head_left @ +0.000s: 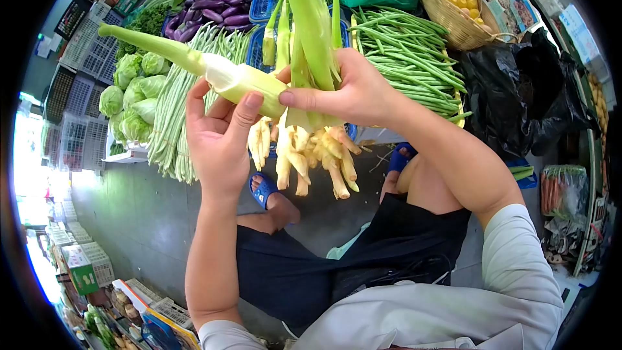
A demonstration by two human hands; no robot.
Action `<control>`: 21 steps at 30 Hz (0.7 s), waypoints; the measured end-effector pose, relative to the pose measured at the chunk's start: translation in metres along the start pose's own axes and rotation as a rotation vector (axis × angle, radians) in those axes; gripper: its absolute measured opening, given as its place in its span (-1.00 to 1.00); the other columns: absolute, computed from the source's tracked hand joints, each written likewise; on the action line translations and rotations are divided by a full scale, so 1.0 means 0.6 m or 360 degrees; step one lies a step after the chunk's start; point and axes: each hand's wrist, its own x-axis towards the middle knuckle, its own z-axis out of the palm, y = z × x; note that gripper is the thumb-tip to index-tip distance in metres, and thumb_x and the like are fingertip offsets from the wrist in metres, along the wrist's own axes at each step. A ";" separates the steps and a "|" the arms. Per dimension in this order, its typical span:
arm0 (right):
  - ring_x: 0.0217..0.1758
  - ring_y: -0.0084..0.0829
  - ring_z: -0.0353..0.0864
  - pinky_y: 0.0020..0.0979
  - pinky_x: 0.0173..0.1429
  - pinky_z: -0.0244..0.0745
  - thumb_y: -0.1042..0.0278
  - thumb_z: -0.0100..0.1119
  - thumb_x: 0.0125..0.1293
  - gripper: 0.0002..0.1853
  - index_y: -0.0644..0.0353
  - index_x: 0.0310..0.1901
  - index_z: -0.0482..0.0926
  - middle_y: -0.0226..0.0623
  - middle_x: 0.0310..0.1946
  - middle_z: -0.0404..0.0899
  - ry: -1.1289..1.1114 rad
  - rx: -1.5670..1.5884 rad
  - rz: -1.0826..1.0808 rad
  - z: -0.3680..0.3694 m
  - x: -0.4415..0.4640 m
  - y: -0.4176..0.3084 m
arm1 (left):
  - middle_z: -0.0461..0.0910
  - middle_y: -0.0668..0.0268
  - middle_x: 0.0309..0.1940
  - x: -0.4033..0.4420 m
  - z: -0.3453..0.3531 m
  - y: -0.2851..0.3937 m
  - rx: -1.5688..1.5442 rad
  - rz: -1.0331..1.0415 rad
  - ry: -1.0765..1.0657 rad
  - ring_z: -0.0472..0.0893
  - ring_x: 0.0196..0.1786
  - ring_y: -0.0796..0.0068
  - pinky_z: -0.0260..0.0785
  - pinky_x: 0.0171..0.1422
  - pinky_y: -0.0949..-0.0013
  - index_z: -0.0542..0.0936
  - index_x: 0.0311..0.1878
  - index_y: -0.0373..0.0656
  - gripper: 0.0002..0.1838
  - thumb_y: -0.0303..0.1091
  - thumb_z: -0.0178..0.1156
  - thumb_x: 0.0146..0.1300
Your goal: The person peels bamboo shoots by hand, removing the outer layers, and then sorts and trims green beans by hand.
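Note:
My left hand [223,133] grips a water bamboo shoot [243,84], thumb on the near side and fingers behind. A long green tip points up to the left, and a patch of its white flesh shows by my fingers. My right hand [353,94] is closed on pale green husk leaves [310,19], which stand upright and fan out. Its thumb presses against the thick end of the shoot. Whether the leaves still join the shoot there is hidden. Just beyond and below my hands lies young ginger [321,159], jutting over the stall's edge.
Long beans [188,100] and cabbages [137,97] lie to the left, with purple eggplants [214,10] behind. Green beans [405,55] are heaped right of my hands. A wicker basket [447,10] and black plastic bags [518,87] stand farther right. Grey floor [152,220] shows below.

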 end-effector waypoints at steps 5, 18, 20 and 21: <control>-0.18 -0.59 0.73 -0.46 -0.02 0.63 0.18 0.53 0.31 -0.61 0.26 0.05 0.75 -0.34 -0.22 0.80 0.0038 -0.0185 0.0028 0.006 -0.001 0.002 | 0.68 -0.07 0.10 -0.006 0.001 -0.001 0.0218 0.0076 -0.0081 0.73 0.13 0.29 0.61 0.16 0.33 0.25 0.41 -0.30 -0.40 -0.52 0.34 0.44; -0.23 -0.61 0.68 -0.44 -0.09 0.59 0.20 0.48 0.33 -0.70 0.27 -0.07 0.75 -0.38 -0.30 0.77 -0.0083 -0.0191 -0.0005 -0.011 0.005 0.013 | 0.71 0.06 0.05 -0.008 -0.007 -0.001 0.0487 0.0130 -0.0238 0.74 0.05 0.36 0.64 0.11 0.36 0.40 0.41 -0.37 -0.37 -0.50 0.44 0.35; -0.28 -0.59 0.69 -0.42 -0.13 0.59 0.13 0.52 0.28 -0.68 0.22 -0.11 0.76 -0.35 -0.34 0.77 -0.0041 -0.0142 -0.0054 -0.008 0.006 0.020 | 0.71 0.08 0.05 -0.008 -0.003 0.004 0.0601 0.0164 -0.0226 0.75 0.01 0.38 0.65 0.07 0.38 0.45 0.37 -0.35 -0.39 -0.48 0.48 0.32; -0.28 -0.59 0.69 -0.42 -0.13 0.59 0.13 0.52 0.28 -0.68 0.22 -0.11 0.76 -0.35 -0.34 0.77 -0.0038 -0.0143 -0.0056 -0.007 0.006 0.018 | 0.71 0.13 0.03 -0.007 0.002 0.009 0.0693 0.0200 -0.0222 0.75 -0.03 0.42 0.65 0.03 0.39 0.51 0.33 -0.30 -0.41 -0.47 0.52 0.27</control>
